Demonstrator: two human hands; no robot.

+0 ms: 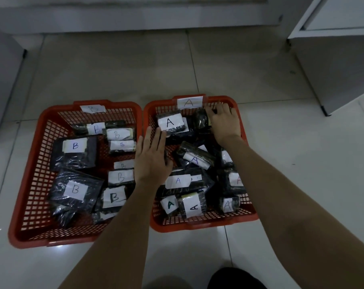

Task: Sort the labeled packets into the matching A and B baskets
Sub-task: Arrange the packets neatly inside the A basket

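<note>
Both forearms enter from the lower edge of the frame and reach up toward two red baskets standing side by side on the tiled floor (197, 257).

Left of centre: B basket (30, 184), tagged B on its far rim, holds dark packets whose visible labels all read B, for example the large B packet (75, 189) at lower left.

Centre: left hand (151, 157) lies flat, fingers straight and together, over the adjoining rims of the two baskets. It holds nothing.

Right of centre: A basket (248, 215), tagged A on its far rim, holds packets whose visible labels read A, for example the A packet (170, 123) at its upper left.

Upper right of that basket: right hand (225, 122) rests with curled fingers on a dark packet (200, 119) whose label is hidden. Whether it grips or merely touches cannot be confirmed.

Assessment: sorting appears almost complete. Recommended: turn the dark packet label-up and read it before leaving or moving it; steady the basket with the flat hand.
</note>
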